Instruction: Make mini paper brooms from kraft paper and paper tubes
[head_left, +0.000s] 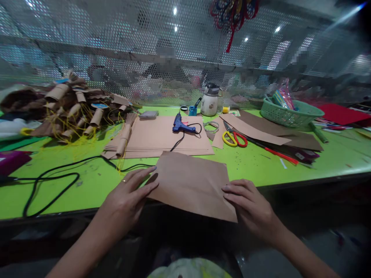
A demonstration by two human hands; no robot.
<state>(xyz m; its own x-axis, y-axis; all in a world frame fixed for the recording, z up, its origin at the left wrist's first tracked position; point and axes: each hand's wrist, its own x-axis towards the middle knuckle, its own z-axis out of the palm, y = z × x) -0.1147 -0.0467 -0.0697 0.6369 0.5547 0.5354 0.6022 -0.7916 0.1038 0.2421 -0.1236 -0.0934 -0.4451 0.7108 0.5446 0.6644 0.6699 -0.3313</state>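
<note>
A sheet of brown kraft paper [193,183] is held between my two hands at the front edge of the green table, its near side hanging past the edge. My left hand [126,199] grips the left side, fingers on top and the thumb hidden beneath. At the right side, my right hand [249,206] pinches the paper in the same way. Behind the sheet lies a stack of lighter brown paper [153,135], with a blue glue gun [182,125] resting on it. Scissors [234,138] with yellow and red handles lie to the right.
Rolled brown paper pieces with yellow string [78,108] are heaped at the left. A black cable [55,168] loops across the table [95,185]. Toward the back stand a white bottle [210,102] and a green basket [290,114]. A perforated metal screen [121,58] rises behind.
</note>
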